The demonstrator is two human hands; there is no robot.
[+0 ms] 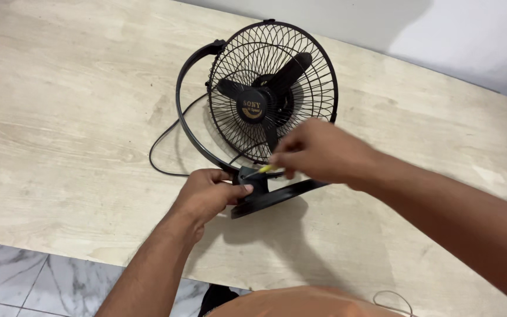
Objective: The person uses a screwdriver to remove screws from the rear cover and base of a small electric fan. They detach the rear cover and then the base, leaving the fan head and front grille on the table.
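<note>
A small black table fan [271, 88] with a round wire cage and three blades stands on a light wooden table [77, 117]. A black hoop frame curves around its left side. My left hand [209, 194] grips the fan's black base [265, 196] at the near side. My right hand [318, 151] holds a screwdriver with a yellow handle [267, 169], its tip pointing down-left at the black joint above the base. Most of the screwdriver is hidden inside my fingers.
The fan's black cord [162, 144] loops across the table left of the fan. A grey wall runs behind the table's far edge. White marble floor tiles [24, 282] show below the near edge at lower left. A thin wire loop [391, 299] lies at the bottom right.
</note>
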